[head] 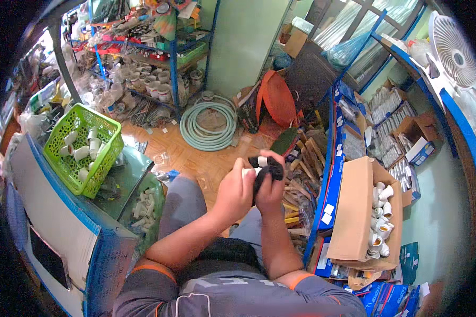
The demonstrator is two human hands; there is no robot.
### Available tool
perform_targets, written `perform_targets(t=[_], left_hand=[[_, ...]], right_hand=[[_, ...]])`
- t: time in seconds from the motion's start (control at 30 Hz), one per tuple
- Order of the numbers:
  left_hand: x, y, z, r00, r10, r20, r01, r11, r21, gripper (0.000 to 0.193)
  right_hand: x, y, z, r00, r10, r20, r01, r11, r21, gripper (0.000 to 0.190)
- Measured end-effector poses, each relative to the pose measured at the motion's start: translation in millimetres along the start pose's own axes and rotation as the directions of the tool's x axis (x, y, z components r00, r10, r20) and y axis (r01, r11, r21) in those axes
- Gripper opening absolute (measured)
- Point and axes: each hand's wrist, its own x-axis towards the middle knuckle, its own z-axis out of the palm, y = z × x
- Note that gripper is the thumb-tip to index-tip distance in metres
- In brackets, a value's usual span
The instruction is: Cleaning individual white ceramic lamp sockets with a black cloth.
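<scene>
Both hands meet in front of my body above my knees. My left hand (235, 185) grips a small white piece (250, 171), probably a plastic pipe fitting, mostly hidden by the fingers. A black cloth (273, 174) is bunched in my right hand (270, 195), touching the left hand's fingers. Another white part (262, 161) shows between the cloth's folds; whether it joins the first piece cannot be told. To my left, white pipe fittings (95, 147) lie in a green plastic basket (103, 180). More white fittings (382, 228) fill part of an open cardboard box (350, 212) at my right.
A green bag (158, 198) of white pieces sits beside my left leg. Ahead, a coiled pale hose (208, 146) lies on the floor. Wooden handles (311, 154) are piled near my right knee. Loaded shelves (173, 75) stand behind; a white fan (456, 55) is upper right.
</scene>
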Motion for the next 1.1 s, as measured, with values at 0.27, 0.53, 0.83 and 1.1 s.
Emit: perform_targets(t=[0.27, 0.53, 0.83, 1.1], left_hand=[[2, -1, -13, 0.96, 0.195, 0.203, -0.268, 0.851, 0.452, 0.041], [-1, -3, -35, 0.919, 0.38, 0.106, -0.393, 0.903, 0.173, 0.018], [3, 12, -42, 0.921, 0.369, 0.128, -0.389, 0.846, 0.365, 0.013], [4, 38, -54, 0.905, 0.361, 0.225, -0.425, 0.743, 0.517, 0.005]], right_hand=[[5, -1, -15, 0.838, 0.538, 0.09, -0.545, 0.817, 0.19, 0.031], [0, 25, -16, 0.772, 0.63, 0.082, -0.622, 0.724, 0.297, 0.033], [14, -16, -13, 0.889, 0.26, 0.377, -0.314, 0.945, 0.09, 0.046], [0, -22, -6, 0.905, 0.277, 0.323, -0.335, 0.932, 0.138, 0.042]])
